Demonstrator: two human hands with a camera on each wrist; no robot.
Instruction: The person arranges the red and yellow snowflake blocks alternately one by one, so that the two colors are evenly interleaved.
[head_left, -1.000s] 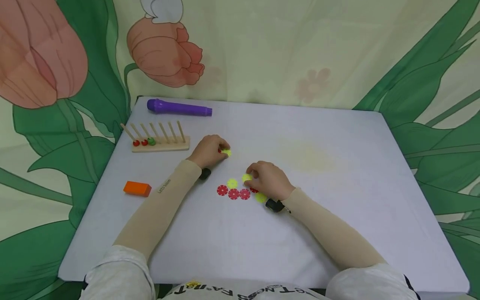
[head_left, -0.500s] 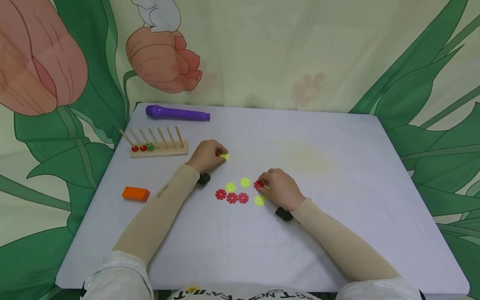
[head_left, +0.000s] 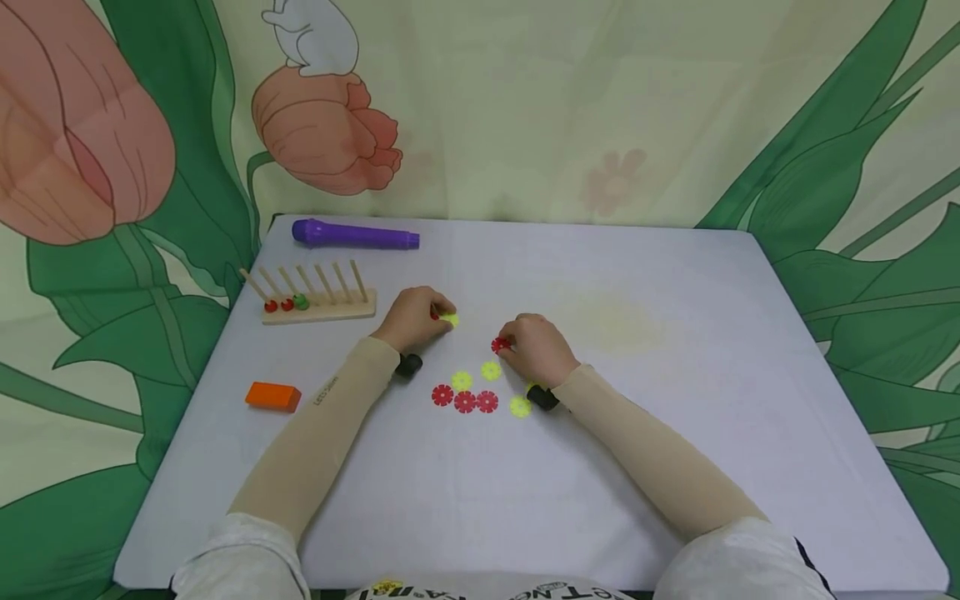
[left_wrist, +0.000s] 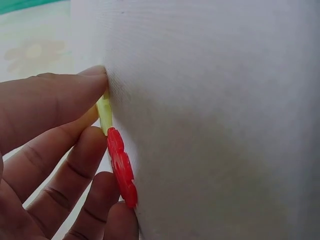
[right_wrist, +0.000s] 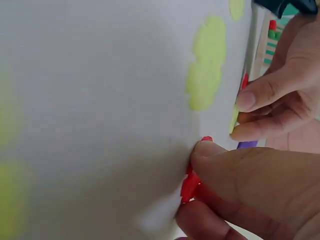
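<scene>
My left hand (head_left: 416,319) pinches a yellow notched plastic disc (left_wrist: 104,112) between thumb and fingers. A red disc (left_wrist: 122,170) adjoins it edge to edge, mostly covered by the hand in the head view. To the right, my right hand (head_left: 538,348) holds another red disc (right_wrist: 190,185) by thumb and fingertips, close to the tabletop and apart from the left hand's pieces. Between and below the hands lie loose discs: yellow ones (head_left: 491,371) and a short row of red ones (head_left: 465,402). A further yellow disc is partly hidden under the right wrist.
At the back left stands a wooden peg rack (head_left: 318,311) with red and green beads on some pegs. Behind it lies a purple toy microphone (head_left: 356,235). An orange block (head_left: 273,397) sits at the left of the white table (head_left: 712,350).
My right hand has picked a red disc out of the loose ones and carried it up and left, nearer the left hand. The left hand keeps its grip, almost still.
</scene>
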